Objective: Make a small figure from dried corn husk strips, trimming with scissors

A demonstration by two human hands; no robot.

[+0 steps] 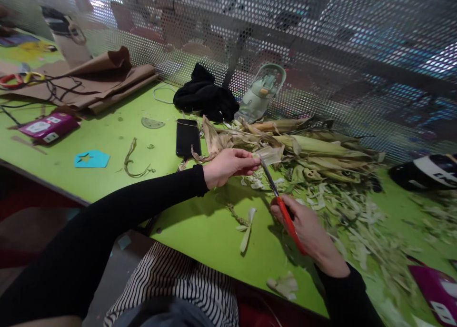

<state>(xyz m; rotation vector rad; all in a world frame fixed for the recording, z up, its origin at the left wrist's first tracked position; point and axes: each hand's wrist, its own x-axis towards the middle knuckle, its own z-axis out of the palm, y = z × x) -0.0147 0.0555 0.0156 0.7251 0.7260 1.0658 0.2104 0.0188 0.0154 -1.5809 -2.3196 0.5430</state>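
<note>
My left hand [228,165] is closed in a pinch on a pale strip of corn husk [270,154], held just above the green table [107,141]. My right hand [307,229] grips red-handled scissors [283,208], whose dark blades point up and meet the husk strip near my left fingertips. Behind the hands lies a pile of dried corn husks [314,151]. Cut husk scraps [352,222] litter the table to the right of my right hand.
A black phone [187,137] lies left of the husk pile. Black cloth [205,96] and a pale green bottle [262,91] rest against the perforated metal screen [321,41]. Brown paper [96,79], a magenta box [48,126] and a blue star stencil [92,159] sit at left.
</note>
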